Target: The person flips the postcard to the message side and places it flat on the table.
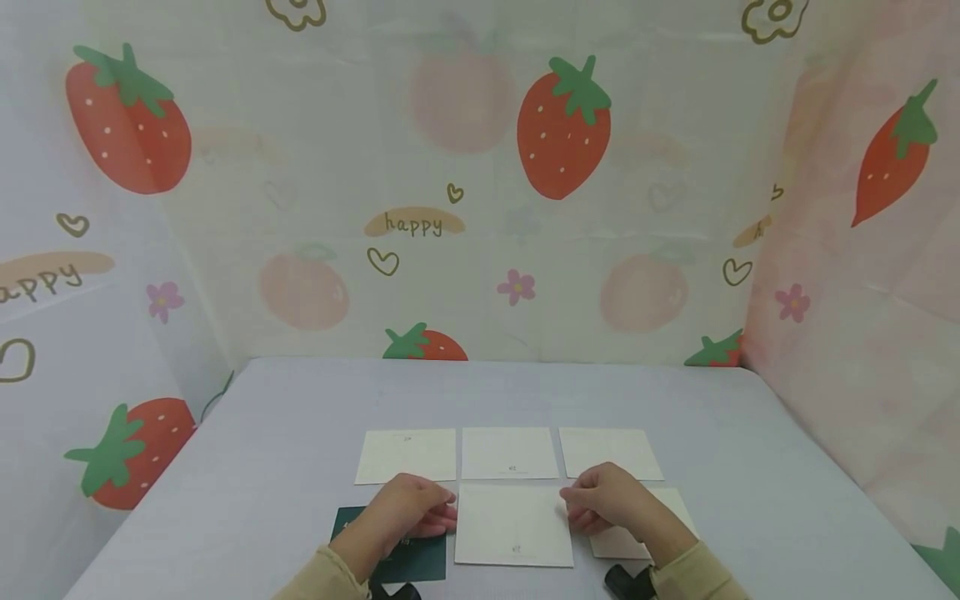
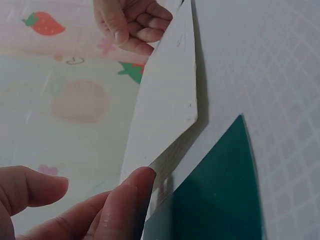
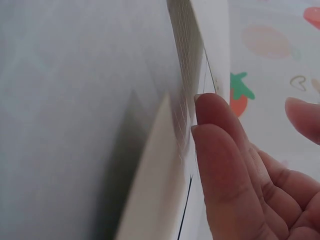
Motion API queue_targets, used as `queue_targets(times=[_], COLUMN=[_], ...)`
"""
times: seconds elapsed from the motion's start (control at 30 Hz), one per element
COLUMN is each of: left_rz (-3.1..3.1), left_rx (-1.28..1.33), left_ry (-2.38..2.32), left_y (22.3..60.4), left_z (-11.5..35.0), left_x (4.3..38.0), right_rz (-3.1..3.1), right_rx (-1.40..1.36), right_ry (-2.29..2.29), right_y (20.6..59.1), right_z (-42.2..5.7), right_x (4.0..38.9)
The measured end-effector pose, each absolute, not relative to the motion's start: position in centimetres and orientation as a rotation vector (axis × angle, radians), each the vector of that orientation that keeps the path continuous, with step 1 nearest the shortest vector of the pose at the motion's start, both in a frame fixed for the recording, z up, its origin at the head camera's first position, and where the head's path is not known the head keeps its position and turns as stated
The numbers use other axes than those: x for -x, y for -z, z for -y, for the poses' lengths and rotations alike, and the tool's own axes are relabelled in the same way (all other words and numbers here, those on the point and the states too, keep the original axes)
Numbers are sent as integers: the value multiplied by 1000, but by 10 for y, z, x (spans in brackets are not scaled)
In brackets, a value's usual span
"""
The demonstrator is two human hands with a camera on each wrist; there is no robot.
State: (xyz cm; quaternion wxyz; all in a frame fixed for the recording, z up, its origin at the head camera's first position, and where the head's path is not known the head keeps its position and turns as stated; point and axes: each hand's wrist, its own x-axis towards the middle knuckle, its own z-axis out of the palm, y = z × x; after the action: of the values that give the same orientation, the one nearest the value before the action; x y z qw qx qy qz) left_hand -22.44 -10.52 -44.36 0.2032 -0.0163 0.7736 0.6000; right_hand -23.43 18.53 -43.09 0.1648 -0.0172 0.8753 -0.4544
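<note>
A cream-white card (image 1: 514,521) with tiny print near its front edge lies between my two hands. Its near edge casts a shadow in the left wrist view, so that edge looks slightly off the table. My left hand (image 1: 415,510) is at the card's left edge, over a dark green card (image 1: 420,560) that it partly covers. In the left wrist view its thumb stands apart from the fingers. At the card's right edge is my right hand (image 1: 609,502), thumb spread from its fingers in the right wrist view. Below it lies another white card (image 1: 618,543), partly hidden.
Behind, three whitish cards lie in a row: a left card (image 1: 406,458), a middle card (image 1: 510,454) and a right card (image 1: 611,450). The white table (image 1: 300,417) is bordered by strawberry-patterned curtains (image 1: 465,175) at the back and sides.
</note>
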Motion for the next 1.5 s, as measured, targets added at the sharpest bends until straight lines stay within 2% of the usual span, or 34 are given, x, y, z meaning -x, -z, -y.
queue_targets(times=[1.0, 1.5], left_rz=[-2156, -2150], left_rx=[72, -12], left_ry=[-1645, -1664], left_y=[448, 444], left_z=[102, 109], left_x=[223, 226], right_rz=[-2375, -2412], right_rx=[91, 94], right_ry=[1342, 1374], right_y=[433, 426], right_z=[-192, -190], right_x=[235, 242])
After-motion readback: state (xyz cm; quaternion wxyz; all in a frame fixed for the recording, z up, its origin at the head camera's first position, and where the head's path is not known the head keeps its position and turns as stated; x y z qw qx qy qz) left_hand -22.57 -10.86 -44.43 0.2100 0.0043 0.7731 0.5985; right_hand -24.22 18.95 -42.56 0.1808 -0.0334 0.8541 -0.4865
